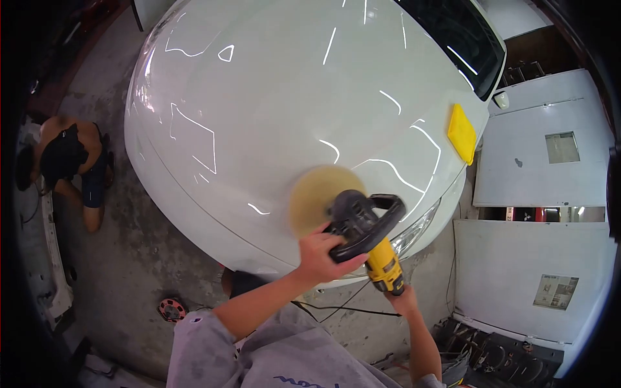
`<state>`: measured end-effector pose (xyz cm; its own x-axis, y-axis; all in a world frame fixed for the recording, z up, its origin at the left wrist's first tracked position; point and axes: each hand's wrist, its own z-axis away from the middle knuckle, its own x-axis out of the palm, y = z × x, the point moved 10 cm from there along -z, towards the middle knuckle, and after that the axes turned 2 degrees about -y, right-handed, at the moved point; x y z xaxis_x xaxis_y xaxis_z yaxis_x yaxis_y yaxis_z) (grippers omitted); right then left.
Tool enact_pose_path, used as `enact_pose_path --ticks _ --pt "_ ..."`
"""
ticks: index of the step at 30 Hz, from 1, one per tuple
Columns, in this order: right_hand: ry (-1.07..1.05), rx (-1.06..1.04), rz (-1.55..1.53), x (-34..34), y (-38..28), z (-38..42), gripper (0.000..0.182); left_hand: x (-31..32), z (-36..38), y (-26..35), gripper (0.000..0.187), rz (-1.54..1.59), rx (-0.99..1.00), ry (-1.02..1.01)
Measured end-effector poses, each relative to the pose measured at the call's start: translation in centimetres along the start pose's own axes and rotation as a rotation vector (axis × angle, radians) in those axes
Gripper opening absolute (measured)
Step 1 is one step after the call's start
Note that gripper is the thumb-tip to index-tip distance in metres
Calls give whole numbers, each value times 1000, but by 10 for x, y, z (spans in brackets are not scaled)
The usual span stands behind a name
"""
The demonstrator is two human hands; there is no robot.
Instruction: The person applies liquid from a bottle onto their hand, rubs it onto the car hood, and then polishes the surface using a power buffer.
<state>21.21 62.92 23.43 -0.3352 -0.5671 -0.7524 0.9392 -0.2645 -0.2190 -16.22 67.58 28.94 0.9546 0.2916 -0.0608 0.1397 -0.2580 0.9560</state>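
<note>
A yellow and black car polisher (385, 262) rests with its round tan pad (307, 200) against the white car hood (259, 129), near the front edge. My left hand (323, 255) is wrapped round one side of the polisher's black loop handle (389, 205). At the rear end of the yellow body, my right hand (402, 300) is closed on the grip; its fingers are partly hidden. The pad's outline is blurred. A folded yellow cloth (461, 134) lies on the car's fender to the right, apart from both hands.
A headlight (417, 229) sits right of the polisher. Another person (76, 158) crouches at the left beside a car body part (55, 258). Below the car, a black cord (349, 311) hangs near me, and a red and black reel (172, 310) lies on the floor. White panels (537, 258) stand at the right.
</note>
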Motion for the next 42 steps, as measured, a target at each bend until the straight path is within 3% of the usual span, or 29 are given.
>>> enact_pose_path --ticks 3,9,14,18,20,26,30,35,38,42 --pt "159 8 -54 -46 13 -6 28 42 -38 -2 35 53 -1 -12" --pt "185 103 -89 -93 31 -24 26 95 -101 -3 42 30 -44 -34" --pt "150 148 -79 -90 23 -23 27 69 -86 2 39 27 -63 30" --pt "42 111 -14 -50 7 -15 30 21 -36 8 34 1 -118 70" --pt "-28 25 14 -25 5 -17 30 1 -15 16 31 2 -51 144" --pt "-85 30 -17 -9 14 -22 30 3 -4 19 33 -80 -84 124" --pt "32 71 -24 -53 7 -24 30 36 -42 18 33 -49 -7 126" --pt "166 61 -59 -97 49 -54 26 95 -101 6 44 -16 -22 91" --pt "117 60 -186 -102 45 -55 16 133 -127 0 48 -57 -99 -80" --pt "169 31 -358 -94 54 -60 12 160 -141 -2 55 -75 -78 -125"
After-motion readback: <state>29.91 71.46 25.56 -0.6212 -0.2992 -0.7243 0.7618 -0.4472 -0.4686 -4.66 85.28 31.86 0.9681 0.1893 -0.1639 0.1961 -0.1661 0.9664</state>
